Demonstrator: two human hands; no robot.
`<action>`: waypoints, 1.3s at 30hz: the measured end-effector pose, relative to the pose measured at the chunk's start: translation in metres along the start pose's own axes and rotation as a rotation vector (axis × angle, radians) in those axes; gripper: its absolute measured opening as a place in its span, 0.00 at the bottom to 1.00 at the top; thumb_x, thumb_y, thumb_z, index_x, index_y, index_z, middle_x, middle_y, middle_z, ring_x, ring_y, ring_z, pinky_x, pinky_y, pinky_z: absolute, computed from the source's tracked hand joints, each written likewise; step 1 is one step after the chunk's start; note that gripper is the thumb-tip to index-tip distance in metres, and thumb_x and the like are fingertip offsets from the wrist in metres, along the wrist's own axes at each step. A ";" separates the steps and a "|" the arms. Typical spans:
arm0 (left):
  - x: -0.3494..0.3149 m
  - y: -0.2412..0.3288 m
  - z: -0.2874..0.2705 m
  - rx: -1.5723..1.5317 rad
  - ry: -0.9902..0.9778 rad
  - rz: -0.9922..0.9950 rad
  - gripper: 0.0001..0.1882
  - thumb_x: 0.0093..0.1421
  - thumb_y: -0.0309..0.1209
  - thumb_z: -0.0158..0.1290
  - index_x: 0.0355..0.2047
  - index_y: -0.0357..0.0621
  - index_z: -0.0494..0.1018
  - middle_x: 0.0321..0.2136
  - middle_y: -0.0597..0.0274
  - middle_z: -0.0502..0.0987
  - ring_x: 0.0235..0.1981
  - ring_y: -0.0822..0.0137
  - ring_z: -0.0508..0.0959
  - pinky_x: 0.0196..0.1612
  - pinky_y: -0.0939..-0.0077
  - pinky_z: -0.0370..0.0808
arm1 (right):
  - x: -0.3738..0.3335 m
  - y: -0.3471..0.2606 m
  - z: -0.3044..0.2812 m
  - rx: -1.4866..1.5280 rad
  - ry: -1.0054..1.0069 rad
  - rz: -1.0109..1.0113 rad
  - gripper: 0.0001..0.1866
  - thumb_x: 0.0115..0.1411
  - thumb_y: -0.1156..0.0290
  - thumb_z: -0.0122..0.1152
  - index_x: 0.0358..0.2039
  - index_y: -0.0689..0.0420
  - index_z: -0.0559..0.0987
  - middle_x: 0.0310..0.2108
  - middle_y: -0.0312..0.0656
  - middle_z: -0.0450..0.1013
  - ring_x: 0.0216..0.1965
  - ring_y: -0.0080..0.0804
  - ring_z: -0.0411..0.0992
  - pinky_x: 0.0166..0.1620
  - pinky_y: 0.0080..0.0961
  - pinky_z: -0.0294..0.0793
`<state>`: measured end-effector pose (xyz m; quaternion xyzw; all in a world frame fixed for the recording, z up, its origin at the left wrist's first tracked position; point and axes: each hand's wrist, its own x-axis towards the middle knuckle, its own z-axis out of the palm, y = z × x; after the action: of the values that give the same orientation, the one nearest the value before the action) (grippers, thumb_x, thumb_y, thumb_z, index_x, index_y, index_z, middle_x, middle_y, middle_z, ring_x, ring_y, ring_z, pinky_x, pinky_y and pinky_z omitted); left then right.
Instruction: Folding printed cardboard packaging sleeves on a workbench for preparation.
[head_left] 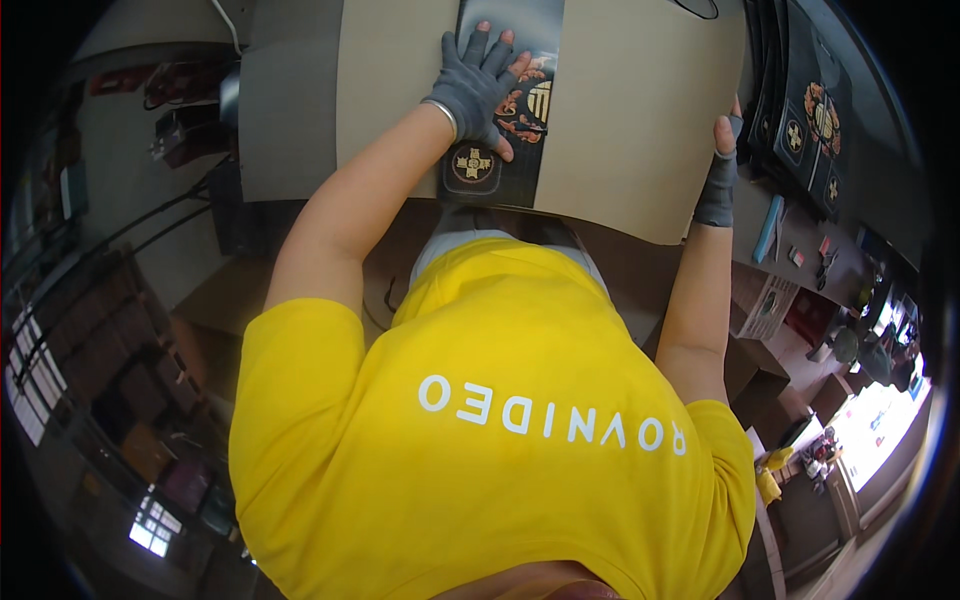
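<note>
In front of me lies a black printed panel point(520, 178) with gold and red emblems, flanked by plain beige board. My left hand point(472, 88), in a grey fingertip-less glove, lies flat on the panel with its fingers spread. The right-hand beige board sheet point(630, 110) bends down at its near edge. At its right edge is my right hand point(718, 180), gloved alike, with the thumb up along the edge. The fingers close on that edge and are mostly hidden.
To the right stands a stack of black printed panels point(812, 120) with similar emblems. Nearer on that dark table point(850, 215) lie a light-blue strip-shaped tool point(769, 228) and black-handled scissors point(827, 266). A thin black cable loop point(700, 14) rests on the far board.
</note>
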<state>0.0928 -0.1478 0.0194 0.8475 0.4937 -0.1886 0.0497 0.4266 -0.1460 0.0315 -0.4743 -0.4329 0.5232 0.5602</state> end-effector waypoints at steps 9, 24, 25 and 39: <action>0.005 -0.001 -0.001 -0.022 0.031 0.033 0.79 0.23 0.77 0.61 0.72 0.53 0.44 0.73 0.47 0.41 0.72 0.38 0.38 0.62 0.23 0.41 | -0.003 0.032 -0.048 0.251 -0.134 0.197 0.42 0.59 0.39 0.59 0.63 0.57 0.64 0.56 0.44 0.68 0.55 0.38 0.69 0.58 0.34 0.68; 0.001 -0.003 -0.006 -0.029 -0.019 0.023 0.78 0.24 0.79 0.58 0.72 0.51 0.45 0.72 0.47 0.41 0.72 0.36 0.35 0.61 0.21 0.39 | 0.003 0.067 0.111 -1.693 -0.325 -0.472 0.43 0.56 0.35 0.56 0.68 0.41 0.63 0.67 0.55 0.57 0.68 0.58 0.52 0.66 0.59 0.45; 0.000 -0.003 -0.005 -0.020 -0.002 0.017 0.77 0.25 0.79 0.58 0.72 0.51 0.46 0.72 0.49 0.45 0.72 0.38 0.38 0.61 0.22 0.39 | 0.002 0.066 0.111 -1.691 -0.341 -0.447 0.43 0.56 0.35 0.55 0.68 0.41 0.62 0.67 0.54 0.57 0.69 0.57 0.52 0.67 0.58 0.45; 0.066 -0.016 0.019 -0.167 0.480 -0.068 0.43 0.51 0.73 0.47 0.52 0.52 0.74 0.67 0.50 0.59 0.69 0.38 0.50 0.62 0.25 0.39 | 0.004 0.067 0.110 -1.662 -0.388 -0.334 0.44 0.56 0.33 0.53 0.69 0.40 0.61 0.70 0.52 0.52 0.71 0.54 0.47 0.68 0.58 0.40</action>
<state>0.1027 -0.0908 -0.0204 0.8437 0.5336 0.0578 -0.0055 0.3073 -0.1337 -0.0151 -0.5623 -0.8265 0.0202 0.0179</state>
